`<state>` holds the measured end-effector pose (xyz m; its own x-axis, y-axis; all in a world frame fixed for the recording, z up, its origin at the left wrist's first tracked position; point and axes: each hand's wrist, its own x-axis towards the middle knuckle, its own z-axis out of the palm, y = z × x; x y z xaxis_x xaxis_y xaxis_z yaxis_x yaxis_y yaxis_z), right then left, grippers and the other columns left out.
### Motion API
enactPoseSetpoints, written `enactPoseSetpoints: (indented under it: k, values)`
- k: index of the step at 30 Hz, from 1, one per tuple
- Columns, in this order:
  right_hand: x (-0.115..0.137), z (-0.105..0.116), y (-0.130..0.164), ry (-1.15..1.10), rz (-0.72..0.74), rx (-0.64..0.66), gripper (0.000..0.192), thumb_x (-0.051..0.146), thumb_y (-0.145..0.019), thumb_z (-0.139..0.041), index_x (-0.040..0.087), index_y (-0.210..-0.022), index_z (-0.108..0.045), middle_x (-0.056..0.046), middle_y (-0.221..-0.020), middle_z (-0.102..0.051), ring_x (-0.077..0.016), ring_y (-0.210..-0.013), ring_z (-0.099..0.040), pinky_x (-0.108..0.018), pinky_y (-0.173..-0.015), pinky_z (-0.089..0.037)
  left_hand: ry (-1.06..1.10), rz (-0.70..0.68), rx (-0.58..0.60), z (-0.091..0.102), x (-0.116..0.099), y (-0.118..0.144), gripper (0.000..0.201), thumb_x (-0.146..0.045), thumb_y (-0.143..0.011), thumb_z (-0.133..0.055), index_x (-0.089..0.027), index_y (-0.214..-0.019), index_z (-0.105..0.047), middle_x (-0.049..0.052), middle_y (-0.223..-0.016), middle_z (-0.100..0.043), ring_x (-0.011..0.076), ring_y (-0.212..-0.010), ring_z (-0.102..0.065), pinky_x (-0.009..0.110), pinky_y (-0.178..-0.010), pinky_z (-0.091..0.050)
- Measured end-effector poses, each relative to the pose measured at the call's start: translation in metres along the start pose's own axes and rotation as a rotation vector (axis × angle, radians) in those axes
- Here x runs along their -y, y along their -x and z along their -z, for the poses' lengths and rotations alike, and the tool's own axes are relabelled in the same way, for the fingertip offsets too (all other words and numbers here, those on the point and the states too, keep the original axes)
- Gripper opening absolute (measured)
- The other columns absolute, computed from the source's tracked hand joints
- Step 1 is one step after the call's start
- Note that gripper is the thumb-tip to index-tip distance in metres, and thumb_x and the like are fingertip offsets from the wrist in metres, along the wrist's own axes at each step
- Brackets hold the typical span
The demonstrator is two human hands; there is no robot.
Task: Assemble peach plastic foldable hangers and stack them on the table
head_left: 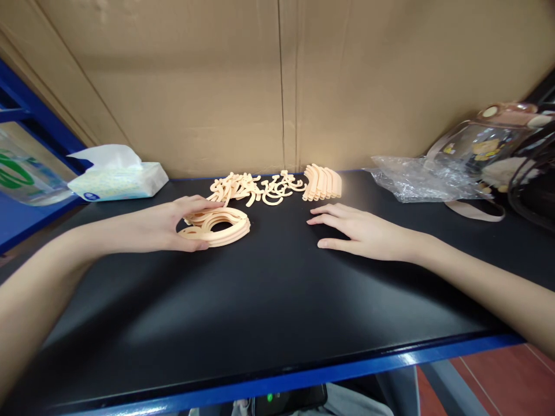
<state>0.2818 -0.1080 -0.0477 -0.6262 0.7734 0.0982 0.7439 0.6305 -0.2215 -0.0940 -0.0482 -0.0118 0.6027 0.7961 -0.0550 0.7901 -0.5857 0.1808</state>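
The left hand (pixel 173 228) is closed around a small stack of peach plastic rings (pixel 218 225) that lies flat on the black counter (pixel 260 312); the thumb is at the near side of the stack and the fingers curve over its far side. The right hand (pixel 359 231) lies flat on the counter with fingers apart and holds nothing, well apart from the stack. Behind the stack there is a loose pile of hooks (pixel 255 189) in the same colour, and just right of it a neat row of curved pieces (pixel 323 182) that lean on each other.

To do this step well, I think the left hand should press the rings evenly from both sides, so the edges stay in line and no ring slides out. The free right hand could steady the open side. The loose pile is near, so the stack should not be pushed back into it. A tissue pack (pixel 117 176) and a crumpled plastic bag (pixel 411 179) are at the sides.
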Motion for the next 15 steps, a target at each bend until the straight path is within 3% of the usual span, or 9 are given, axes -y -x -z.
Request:
enactPoseSetpoints:
  k: [3, 6, 8, 11, 15]
  values:
    - [0.0, 0.0, 0.0, 0.008, -0.002, 0.005, 0.059, 0.059, -0.092, -0.037, 0.019, -0.132, -0.052, -0.01, -0.141, -0.045, -0.0242, -0.131, -0.04, -0.042, -0.11, -0.032, 0.021, 0.016, 0.016, 0.001, 0.0, 0.001, 0.075, -0.052, -0.079, -0.06, -0.026, -0.143, -0.032, 0.004, -0.14, -0.044, 0.0239, -0.119, -0.048, 0.047, -0.104, -0.035]
    - [0.001, 0.001, 0.0, 0.013, 0.0, 0.003, 0.058, 0.058, -0.092, -0.037, 0.019, -0.133, -0.051, -0.01, -0.141, -0.045, -0.024, -0.131, -0.04, -0.042, -0.11, -0.032, 0.06, -0.003, -0.037, 0.003, -0.015, -0.001, 0.077, -0.056, -0.078, -0.06, -0.025, -0.143, -0.033, 0.006, -0.141, -0.044, 0.0265, -0.12, -0.048, 0.047, -0.102, -0.037]
    - [0.001, 0.001, 0.0, 0.013, 0.005, -0.003, 0.057, 0.057, -0.092, -0.038, 0.019, -0.132, -0.052, -0.01, -0.141, -0.045, -0.0243, -0.13, -0.04, -0.043, -0.11, -0.033, 0.063, -0.063, -0.183, 0.0, -0.038, -0.002, 0.075, -0.059, -0.08, -0.056, -0.024, -0.142, -0.035, 0.007, -0.142, -0.043, 0.0284, -0.125, -0.044, 0.049, -0.104, -0.035]
    - [0.001, 0.0, 0.001, 0.007, 0.016, -0.014, 0.057, 0.056, -0.092, -0.038, 0.018, -0.132, -0.052, -0.011, -0.14, -0.046, -0.0254, -0.129, -0.042, -0.044, -0.109, -0.033, 0.022, -0.199, -0.341, -0.013, -0.081, -0.006, 0.061, -0.051, -0.089, -0.048, -0.023, -0.142, -0.035, 0.006, -0.145, -0.04, 0.0246, -0.134, -0.035, 0.043, -0.112, -0.029]
    - [0.0, -0.002, 0.002, 0.016, 0.04, -0.036, 0.056, 0.053, -0.093, -0.038, 0.016, -0.133, -0.052, -0.013, -0.14, -0.047, -0.0272, -0.129, -0.043, -0.046, -0.109, -0.034, -0.114, -0.259, -0.219, -0.046, -0.125, -0.01, 0.056, -0.044, -0.093, -0.042, -0.019, -0.143, -0.035, 0.008, -0.151, -0.034, 0.0241, -0.136, -0.036, 0.039, -0.111, -0.034]
